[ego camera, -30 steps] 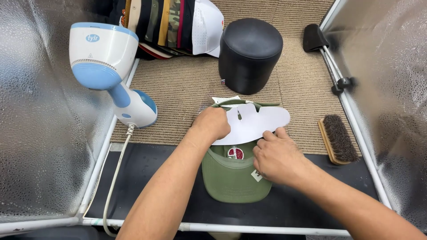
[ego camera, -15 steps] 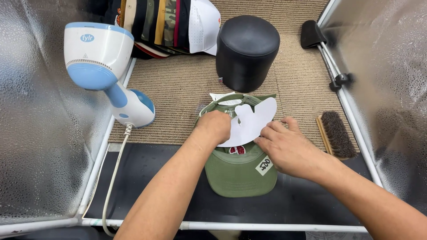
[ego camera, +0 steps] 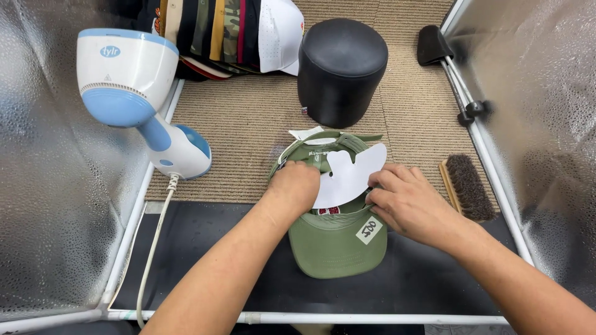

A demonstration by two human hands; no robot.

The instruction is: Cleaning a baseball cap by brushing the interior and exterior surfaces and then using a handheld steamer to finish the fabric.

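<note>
Olive-green cap (ego camera: 338, 239) lay upside down, brim toward the viewer, half on the black mat (ego camera: 236, 260). The left hand (ego camera: 297, 186) was curled into the crown; the right hand (ego camera: 406, 205) pinched the rim and a white card insert (ego camera: 347, 177). The cap (soft cloth, stiff brim) looked light and best gripped at the brim.

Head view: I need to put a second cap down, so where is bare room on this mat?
Free: woven tan mat between white-and-blue garment steamer and black cylindrical stool; black strip left of the left hand. Crowded: around the olive green cap, right hand, wooden bristle brush and stacked caps.
</note>
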